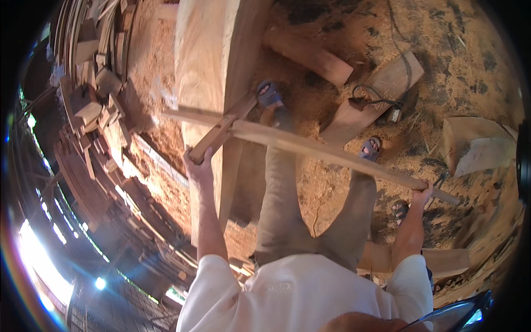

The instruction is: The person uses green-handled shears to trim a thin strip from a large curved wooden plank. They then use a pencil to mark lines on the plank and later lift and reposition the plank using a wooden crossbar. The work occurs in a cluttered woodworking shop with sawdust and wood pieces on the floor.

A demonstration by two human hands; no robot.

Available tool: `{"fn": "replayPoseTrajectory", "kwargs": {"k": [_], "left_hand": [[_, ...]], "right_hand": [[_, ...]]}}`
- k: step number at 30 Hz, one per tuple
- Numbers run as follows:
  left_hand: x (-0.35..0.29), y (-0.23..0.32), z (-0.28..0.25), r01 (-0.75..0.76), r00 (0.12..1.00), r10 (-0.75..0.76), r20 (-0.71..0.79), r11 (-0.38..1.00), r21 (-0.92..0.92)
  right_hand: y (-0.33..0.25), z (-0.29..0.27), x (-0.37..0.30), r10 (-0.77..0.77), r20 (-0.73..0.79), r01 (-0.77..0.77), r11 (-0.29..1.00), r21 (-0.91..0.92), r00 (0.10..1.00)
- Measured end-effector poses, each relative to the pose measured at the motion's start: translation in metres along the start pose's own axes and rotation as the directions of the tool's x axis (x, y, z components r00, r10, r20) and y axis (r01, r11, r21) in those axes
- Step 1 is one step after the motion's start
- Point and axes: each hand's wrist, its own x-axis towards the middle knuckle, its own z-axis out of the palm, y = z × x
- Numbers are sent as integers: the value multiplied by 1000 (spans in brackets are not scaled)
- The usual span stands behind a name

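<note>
A cross-shaped wooden tool lies over a thick squared timber beam (pixel 206 66), which runs away from me on my left. Its long wooden bar (pixel 326 152) slants from the beam out to the right, past my leg. The shorter wooden crosspiece (pixel 224 133) meets the bar above the beam's near part. My left hand (pixel 199 164) is closed around the crosspiece's near end. Toward the bar's far right end, my right hand (pixel 423 192) is wrapped round it, with the tip sticking out beyond.
Stacked boards and offcuts (pixel 108 122) fill the left side. A loose plank (pixel 312 58) and a notched board (pixel 373 99) with a black cable (pixel 381 100) lie on the sawdust ahead. A large wood block (pixel 478 145) sits at right. My sandalled feet straddle the ground.
</note>
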Motion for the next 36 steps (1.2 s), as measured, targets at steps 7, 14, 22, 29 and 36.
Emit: {"fn": "replayPoseTrajectory", "kwargs": {"k": [7,14,22,29,36], "left_hand": [[-105,176,76,-498,705,624,338,774,-390],[-247,288,211,-658,-55,391,919,678,-328],[-239,282,188,-682,-47,450,892,638,-358],[-245,281,174,-630,-27,381,924,711,-311],[-236,276,144,-665,-27,433,901,665,-340]], "right_hand": [[-11,-5,-28,-22,45,19,997,72,999],[-8,-8,-20,49,161,-51,999,8,986],[-12,-40,-47,-10,153,8,1000,11,988],[-17,-50,-54,1,168,2,1000,-13,986],[-35,-64,-77,72,239,-93,993,79,968]]}}
